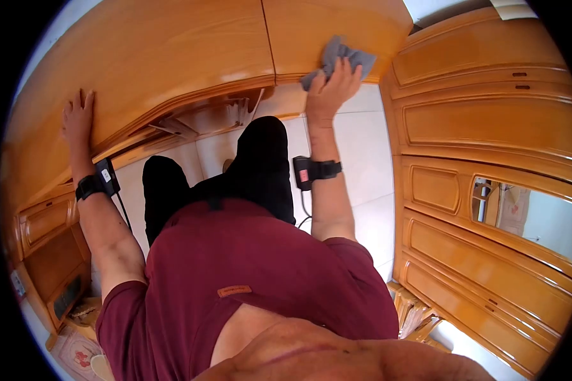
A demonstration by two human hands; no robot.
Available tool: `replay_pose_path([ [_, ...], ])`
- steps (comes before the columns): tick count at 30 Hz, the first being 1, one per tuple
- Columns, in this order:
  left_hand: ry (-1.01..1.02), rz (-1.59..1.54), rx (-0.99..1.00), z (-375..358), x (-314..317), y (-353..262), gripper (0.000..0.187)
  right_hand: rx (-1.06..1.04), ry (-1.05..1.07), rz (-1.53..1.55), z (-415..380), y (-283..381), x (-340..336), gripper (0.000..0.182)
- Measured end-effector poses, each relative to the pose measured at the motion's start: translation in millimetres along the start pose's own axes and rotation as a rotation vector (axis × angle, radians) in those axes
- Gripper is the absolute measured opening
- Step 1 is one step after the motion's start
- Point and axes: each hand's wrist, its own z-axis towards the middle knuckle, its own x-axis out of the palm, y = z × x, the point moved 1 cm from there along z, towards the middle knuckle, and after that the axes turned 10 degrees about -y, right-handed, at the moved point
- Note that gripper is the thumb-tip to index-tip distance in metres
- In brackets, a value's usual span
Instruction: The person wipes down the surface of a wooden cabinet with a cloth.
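Observation:
A grey cloth (362, 59) lies bunched on the wooden surface (190, 47) near its right end. My right hand (334, 86) rests on this cloth, fingers bent over it and pressing it against the wood. At the far left, my left hand (77, 117) lies on the same surface with its fingers spread and nothing in them. Each forearm wears a black strap with a small black box.
A wooden cabinet (483, 124) with panelled doors and a mirror (534, 219) stands on the right. Pale floor tiles (362, 152) show beneath my legs. Under the surface's front edge is an open shelf (203, 120). Cables hang by both forearms.

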Motion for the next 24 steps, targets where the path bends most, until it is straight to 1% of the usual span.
replay_pose_path([
  [2, 0.079, 0.034, -0.001, -5.8, -24.4, -16.1, 0.068, 0.025, -0.03, 0.107, -13.2, 43.2, 11.2, 0.046],
  [3, 0.083, 0.036, -0.013, -7.5, -28.1, -21.0, 0.068, -0.013, 0.028, 0.072, -19.9, 68.4, 14.9, 0.047],
  [4, 0.069, -0.028, -0.08, -6.4, -29.4, -23.9, 0.069, -0.051, 0.086, 0.039, -25.6, 95.0, 17.4, 0.048],
  [5, 0.054, -0.091, -0.15, -5.9, -31.3, -26.0, 0.07, -0.079, 0.145, 0.067, -29.9, 121.5, 18.2, 0.049],
  [6, 0.056, -0.084, -0.167, -6.7, -35.1, -29.2, 0.07, -0.108, 0.205, 0.097, -33.2, 146.7, 19.9, 0.05],
  [7, 0.057, -0.089, -0.162, -8.1, -40.6, -33.9, 0.07, -0.117, 0.211, 0.112, -36.1, 169.2, 22.9, 0.05],
  [9, 0.063, -0.09, -0.174, -11.5, -48.4, -41.5, 0.071, -0.233, 0.294, 0.281, -43.2, 210.8, 30.0, 0.051],
  [10, 0.05, -0.089, -0.158, -13.3, -52.3, -46.2, 0.071, -0.247, 0.301, 0.293, -43.4, 227.6, 34.5, 0.051],
  [11, 0.038, -0.088, -0.143, -13.9, -50.3, -45.6, 0.071, -0.287, 0.323, 0.376, -42.8, 242.9, 40.5, 0.049],
  [12, 0.044, -0.087, -0.163, -11.4, -39.8, -43.5, 0.071, -0.327, 0.347, 0.459, -42.0, 254.6, 46.9, 0.047],
  [13, 0.019, -0.085, -0.111, -8.3, -26.3, -43.9, 0.07, -0.341, 0.357, 0.471, -41.1, 262.9, 57.7, 0.047],
  [14, -0.006, -0.082, -0.058, -9.9, -25.6, -41.8, 0.07, -0.372, 0.408, 0.519, -38.0, 270.6, 73.0, 0.044],
  [15, -0.001, -0.078, -0.074, -12.4, -24.7, -38.2, 0.07, -0.401, 0.459, 0.565, -34.3, 277.9, 87.9, 0.041],
  [16, -0.006, -0.107, -0.094, -14.0, -38.6, -44.6, 0.069, -0.41, 0.464, 0.577, -27.2, 284.5, 100.4, 0.041],
  [18, -0.013, -0.131, -0.129, -17.7, -58.7, -53.7, 0.068, -0.491, 0.513, 0.497, -12.4, 295.4, 122.3, 0.039],
  [21, 0.007, -0.119, -0.144, -21.8, -71.6, -57.7, 0.066, -0.469, 0.485, 0.463, -10.6, 305.9, 142.2, 0.04],
  [23, -0.067, -0.149, -0.128, -24.3, -70.6, -59.2, 0.066, -0.47, 0.453, 0.508, -11.8, 306.6, 134.0, 0.042],
  [24, -0.066, -0.136, -0.15, -25.0, -72.6, -59.2, 0.066, -0.458, 0.421, 0.535, -11.2, 305.3, 127.7, 0.044],
])
